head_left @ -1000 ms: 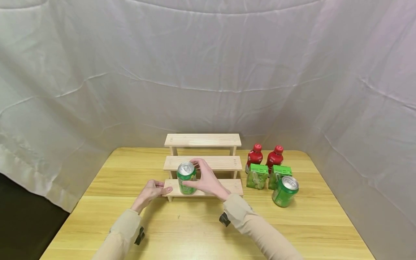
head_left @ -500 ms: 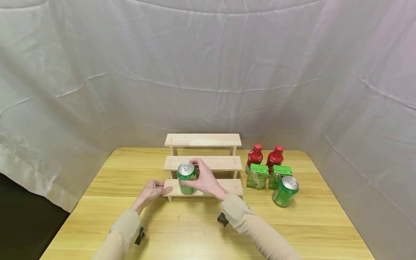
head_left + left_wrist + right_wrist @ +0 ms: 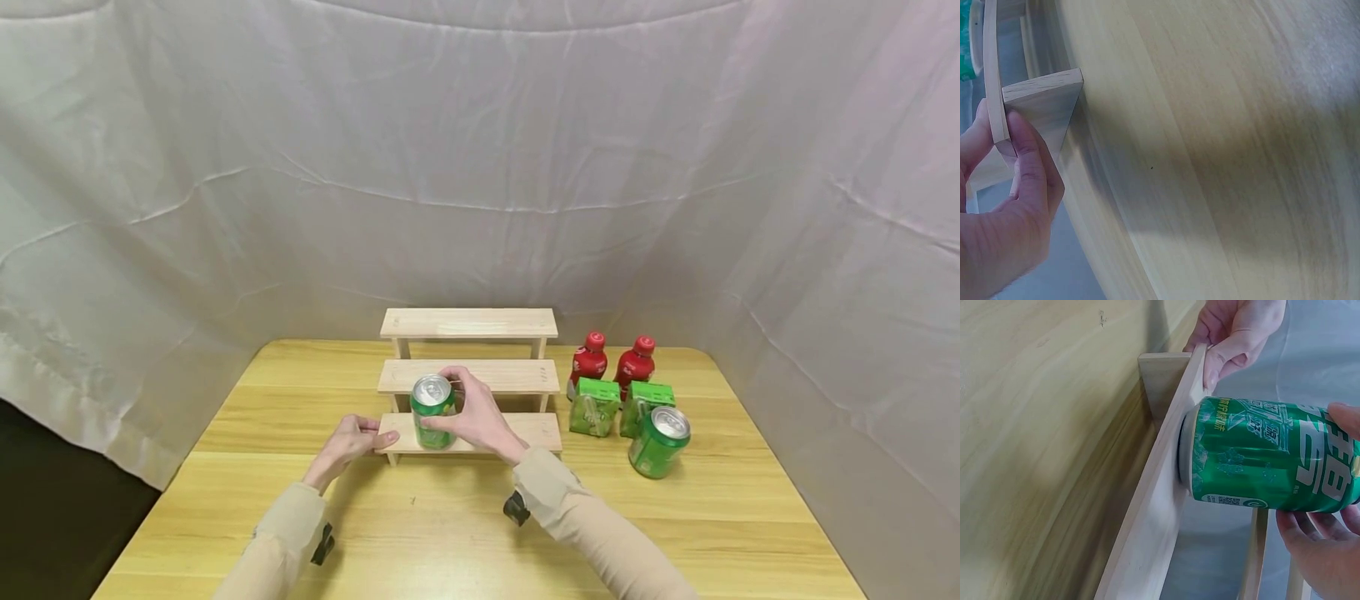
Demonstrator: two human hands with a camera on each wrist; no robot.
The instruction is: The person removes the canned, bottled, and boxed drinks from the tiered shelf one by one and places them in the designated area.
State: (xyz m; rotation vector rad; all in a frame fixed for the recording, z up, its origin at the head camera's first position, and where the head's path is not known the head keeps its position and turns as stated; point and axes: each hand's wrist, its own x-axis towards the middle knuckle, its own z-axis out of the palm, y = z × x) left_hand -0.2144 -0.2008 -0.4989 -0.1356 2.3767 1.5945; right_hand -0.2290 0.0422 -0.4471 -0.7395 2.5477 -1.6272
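Observation:
A green soda can (image 3: 432, 412) stands upright on the lowest step of a three-tier wooden display stand (image 3: 517, 429), toward its left end. My right hand (image 3: 480, 417) grips the can from the right, thumb in front and fingers behind. In the right wrist view the base of the can (image 3: 1260, 456) sits against the board. My left hand (image 3: 352, 446) pinches the left end of that lowest board, thumb on top. The left wrist view shows the left hand's fingers (image 3: 1029, 162) under the board end, beside the stand's leg (image 3: 1047, 100).
Right of the stand are two red bottles (image 3: 588, 362), two green drink cartons (image 3: 594, 408) in front of them, and a second green can (image 3: 658, 443) nearest me. A grey curtain (image 3: 480, 167) surrounds the wooden table (image 3: 450, 533) at the back and sides.
The can has shifted very slightly to the right along the lowest step, with my right hand on it. My left hand has stayed in place on the board's end.

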